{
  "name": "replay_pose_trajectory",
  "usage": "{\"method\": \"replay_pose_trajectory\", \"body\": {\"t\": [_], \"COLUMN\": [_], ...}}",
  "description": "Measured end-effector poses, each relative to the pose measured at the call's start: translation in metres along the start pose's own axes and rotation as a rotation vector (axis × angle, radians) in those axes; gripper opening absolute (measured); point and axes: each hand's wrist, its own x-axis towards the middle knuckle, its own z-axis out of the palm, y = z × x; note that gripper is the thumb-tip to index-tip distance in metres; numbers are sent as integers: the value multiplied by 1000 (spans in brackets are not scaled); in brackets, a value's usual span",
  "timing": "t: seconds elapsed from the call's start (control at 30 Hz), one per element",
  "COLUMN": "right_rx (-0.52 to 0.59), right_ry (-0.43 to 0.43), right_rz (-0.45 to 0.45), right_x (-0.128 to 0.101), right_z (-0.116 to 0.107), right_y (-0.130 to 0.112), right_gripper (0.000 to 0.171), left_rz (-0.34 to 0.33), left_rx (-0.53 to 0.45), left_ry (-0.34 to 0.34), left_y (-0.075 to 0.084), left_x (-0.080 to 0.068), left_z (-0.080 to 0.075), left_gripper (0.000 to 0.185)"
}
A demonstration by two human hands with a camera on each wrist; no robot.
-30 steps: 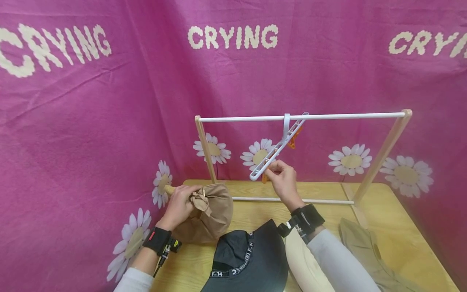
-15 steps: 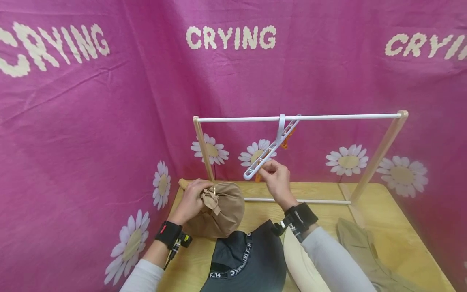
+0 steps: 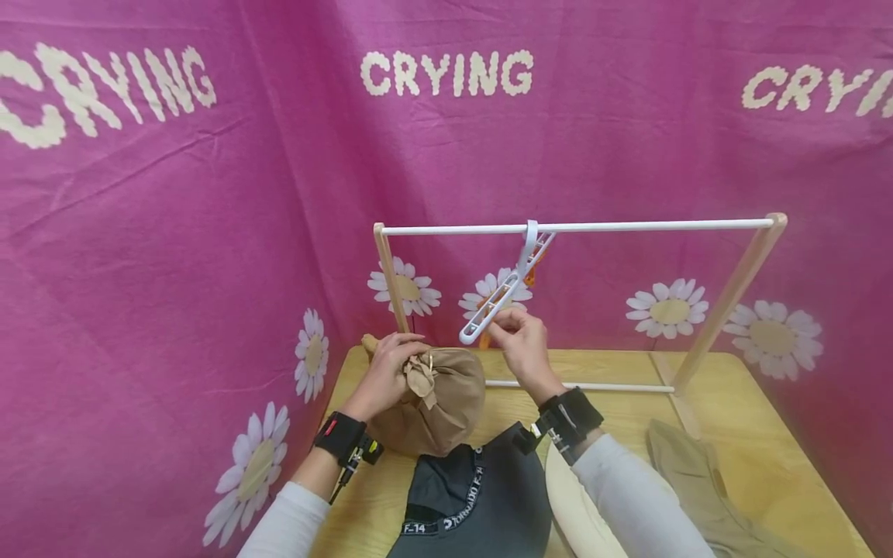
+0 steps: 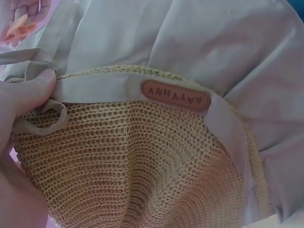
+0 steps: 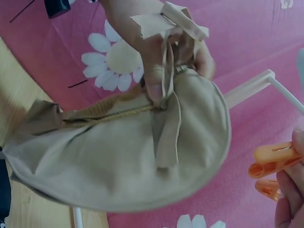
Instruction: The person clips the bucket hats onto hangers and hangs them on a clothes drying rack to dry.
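My left hand [image 3: 387, 376] grips a tan sun hat [image 3: 453, 395] at its edge, beside the fabric bow. In the left wrist view the hat's woven crown [image 4: 128, 156] and a leather label [image 4: 175, 96] face the camera, with my thumb on the band near the bow. A pale clip hanger [image 3: 528, 249] hooks over the rack's top bar, angled toward me. My right hand [image 3: 525, 345] pinches an orange clip [image 5: 275, 153] at the hanger's near end. The hat is left of and just below that clip, apart from it.
The drying rack [image 3: 649, 226] stands on a wooden table [image 3: 767, 434]. A black sun visor hat [image 3: 509, 496] lies in front, a cream item [image 3: 575, 504] beside it, and a khaki cloth item [image 3: 687, 465] at right. Pink curtains [image 3: 174, 256] surround the table.
My left hand has moved right with the hat, bringing it closer to the hanger. The hanger's hook and near end have shifted left, with my right hand still on the clip.
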Motion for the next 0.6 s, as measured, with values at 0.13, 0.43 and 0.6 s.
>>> {"method": "replay_pose_trajectory", "body": {"t": [0.13,0.43,0.6], "right_rx": [6,75,82], "right_ry": [-31,-82,-97], "right_rz": [-28,34,39], "right_x": [-9,2,3], "right_z": [1,8,12], "right_y": [-18,7,17], "right_gripper": [5,9,10], "left_rz": [21,45,42], "left_rx": [22,28,19], "left_ry": [-11,-19,-44], "left_y": [4,11,13], "left_x": [6,18,19], "left_z": [3,8,11], "left_gripper": [51,42,42]}}
